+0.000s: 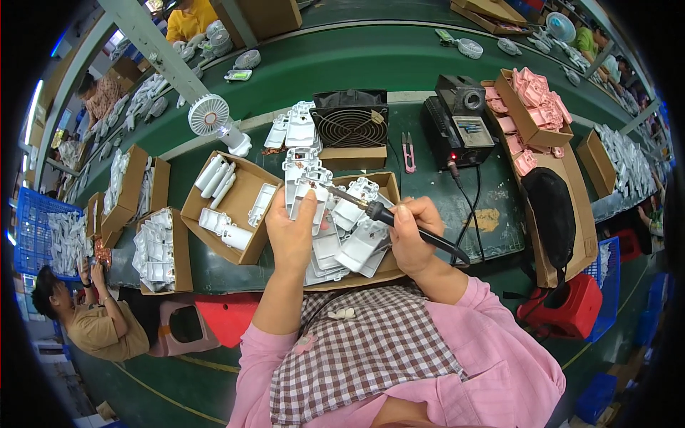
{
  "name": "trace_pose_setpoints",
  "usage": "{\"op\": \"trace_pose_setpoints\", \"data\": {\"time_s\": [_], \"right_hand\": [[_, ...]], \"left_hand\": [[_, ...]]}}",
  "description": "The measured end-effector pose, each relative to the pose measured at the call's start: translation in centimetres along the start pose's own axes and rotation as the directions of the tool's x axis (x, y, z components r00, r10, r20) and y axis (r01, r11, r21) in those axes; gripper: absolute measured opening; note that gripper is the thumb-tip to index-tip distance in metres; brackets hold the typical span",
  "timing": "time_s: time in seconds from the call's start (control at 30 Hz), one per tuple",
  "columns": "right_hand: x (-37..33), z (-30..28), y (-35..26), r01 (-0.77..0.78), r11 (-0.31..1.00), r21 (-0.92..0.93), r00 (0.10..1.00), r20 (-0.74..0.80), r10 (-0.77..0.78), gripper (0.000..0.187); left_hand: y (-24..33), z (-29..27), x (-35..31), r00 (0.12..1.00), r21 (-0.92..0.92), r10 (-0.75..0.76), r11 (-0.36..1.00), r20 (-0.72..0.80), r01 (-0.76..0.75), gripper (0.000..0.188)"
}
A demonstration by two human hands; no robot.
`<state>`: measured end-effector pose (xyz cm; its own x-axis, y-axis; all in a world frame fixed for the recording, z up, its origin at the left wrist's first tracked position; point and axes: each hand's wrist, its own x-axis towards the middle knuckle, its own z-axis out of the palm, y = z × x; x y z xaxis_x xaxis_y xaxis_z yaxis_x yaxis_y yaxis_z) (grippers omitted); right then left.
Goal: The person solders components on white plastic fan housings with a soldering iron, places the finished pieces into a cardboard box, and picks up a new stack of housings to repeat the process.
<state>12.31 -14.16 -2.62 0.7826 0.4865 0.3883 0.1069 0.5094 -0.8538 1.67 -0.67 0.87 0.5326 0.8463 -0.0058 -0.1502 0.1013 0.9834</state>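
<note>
My right hand (pixel 417 239) is closed round the black handle of a soldering iron (pixel 382 213). The iron's metal tip points left, touching or very near a white plastic housing (pixel 302 205). That housing is pinched in my left hand (pixel 291 232), thumb on top. Under both hands, a cardboard box (pixel 394 187) holds a loose heap of white housings (pixel 349 246). More white housings (pixel 301 127) lie in a row just beyond my left hand. Fine details at the iron's tip are too small to tell.
A black fan (pixel 353 127) stands ahead, with pink-handled snips (pixel 409 158) and a black soldering station (pixel 460 128) to its right. Left are a handheld fan (pixel 209 115) and a box of white parts (pixel 191 207). Pink parts (pixel 535 100) fill a right-hand box. A co-worker (pixel 100 321) sits left.
</note>
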Motion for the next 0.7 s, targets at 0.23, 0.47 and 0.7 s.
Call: {"op": "trace_pose_setpoints", "data": {"time_s": [0.23,0.47,0.7], "right_hand": [[0.35,0.18,-0.05,-0.019,0.999,-0.040,0.998,0.067,0.022,0.014],[0.36,0.20,-0.02,-0.039,0.997,-0.065,0.997,0.071,0.043,0.016],[0.32,0.19,0.09,-0.035,0.995,-0.090,0.997,0.065,0.041,0.017]], "left_hand": [[-0.18,-0.62,-0.12,0.998,0.100,0.051,0.994,-0.036,-0.047,0.016],[-0.36,-0.75,-0.10,0.994,0.138,0.098,0.986,-0.041,-0.091,0.016],[-0.25,-0.63,-0.27,0.993,0.165,0.109,0.981,-0.054,-0.099,0.014]]}}
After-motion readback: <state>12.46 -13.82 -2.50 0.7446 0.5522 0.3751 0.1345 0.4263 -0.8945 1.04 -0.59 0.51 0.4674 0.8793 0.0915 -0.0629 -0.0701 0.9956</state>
